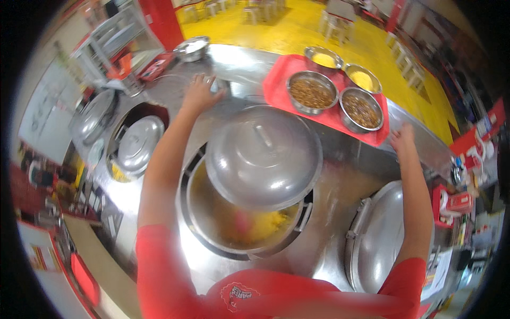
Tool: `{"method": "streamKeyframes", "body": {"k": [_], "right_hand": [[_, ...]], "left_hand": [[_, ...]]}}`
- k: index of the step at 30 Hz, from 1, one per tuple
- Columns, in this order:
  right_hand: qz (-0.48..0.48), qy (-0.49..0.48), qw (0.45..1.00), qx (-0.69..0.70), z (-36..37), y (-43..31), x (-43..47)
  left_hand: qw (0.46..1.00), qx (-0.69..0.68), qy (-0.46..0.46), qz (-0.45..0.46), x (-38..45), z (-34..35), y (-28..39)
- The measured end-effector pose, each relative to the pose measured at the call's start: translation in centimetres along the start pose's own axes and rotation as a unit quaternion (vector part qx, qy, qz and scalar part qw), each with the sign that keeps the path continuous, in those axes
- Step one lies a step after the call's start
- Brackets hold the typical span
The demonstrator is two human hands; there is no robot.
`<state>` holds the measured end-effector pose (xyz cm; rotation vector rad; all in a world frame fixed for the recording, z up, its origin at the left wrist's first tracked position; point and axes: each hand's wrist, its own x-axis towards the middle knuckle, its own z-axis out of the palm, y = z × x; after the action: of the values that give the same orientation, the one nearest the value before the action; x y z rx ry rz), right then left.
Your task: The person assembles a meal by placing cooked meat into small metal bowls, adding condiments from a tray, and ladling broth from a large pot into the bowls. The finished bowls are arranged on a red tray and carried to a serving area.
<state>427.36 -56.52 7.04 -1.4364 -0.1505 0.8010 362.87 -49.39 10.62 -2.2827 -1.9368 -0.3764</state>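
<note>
My left hand (pixel 202 93) reaches over the steel counter with its fingers spread and nothing visible in it. Beside the right edge of a red tray (pixel 276 75), my right hand (pixel 403 137) hangs with loosely bent fingers; whether it touches the tray I cannot tell. The tray carries two metal bowls of brown stew, a nearer-left bowl (pixel 312 92) and a right bowl (pixel 360 110). Behind them are two bowls of yellow food, one left (pixel 324 60) and one right (pixel 361 81). A domed metal lid (pixel 265 159) partly covers a large pot (pixel 243 245) holding yellow food.
A second pot's lid (pixel 141 143) sits tilted at left, near another domed lid (pixel 95 115). A big covered pot (pixel 380 239) stands under my right forearm. Metal bowls (pixel 192 48) sit at the counter's far left. Beyond the counter are white stools (pixel 336 30) on a yellow floor.
</note>
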Motion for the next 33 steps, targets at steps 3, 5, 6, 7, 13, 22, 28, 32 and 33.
{"method": "streamKeyframes", "body": {"k": [3, 5, 6, 7, 13, 22, 28, 32, 33], "right_hand": [[-0.164, -0.021, 0.983, 0.077, -2.6, -1.5, 1.1], [-0.315, 0.065, 0.936, -0.14, -2.5, -3.6, -1.2], [-0.404, 0.092, 0.888, -0.2, -1.8, -4.3, -3.3], [-0.466, 0.071, 0.86, -0.197, -1.0, -5.3, -6.0], [-0.65, -0.124, 0.735, -0.149, 7.9, 0.6, -25.8], [-0.59, -0.417, 0.674, -0.155, 16.9, 24.1, -52.9], [-0.421, -0.404, 0.792, -0.181, 25.9, 41.8, -67.3], [-0.394, -0.415, 0.791, -0.216, 35.4, 49.8, -77.2], [-0.427, -0.419, 0.757, -0.264, 37.8, 51.2, -79.6]], "left_hand": [[0.968, 0.238, -0.02, 0.081, -10.6, -5.6, -11.5], [0.972, 0.215, 0.009, -0.095, -19.7, -8.7, -18.4], [0.954, 0.183, 0.005, -0.238, -24.3, -9.5, -21.6], [0.914, 0.162, 0.017, -0.372, -29.3, -10.2, -24.8], [0.754, -0.029, 0.122, -0.644, -69.8, 0.3, -27.5], [0.377, -0.349, -0.159, -0.843, -100.5, 10.1, -11.2], [0.293, -0.427, -0.121, -0.847, -106.5, 9.8, -22.5], [0.289, -0.472, 0.06, -0.831, -100.2, 8.4, -42.2], [0.484, -0.401, -0.075, -0.774, -98.4, 7.4, -48.3]]}}
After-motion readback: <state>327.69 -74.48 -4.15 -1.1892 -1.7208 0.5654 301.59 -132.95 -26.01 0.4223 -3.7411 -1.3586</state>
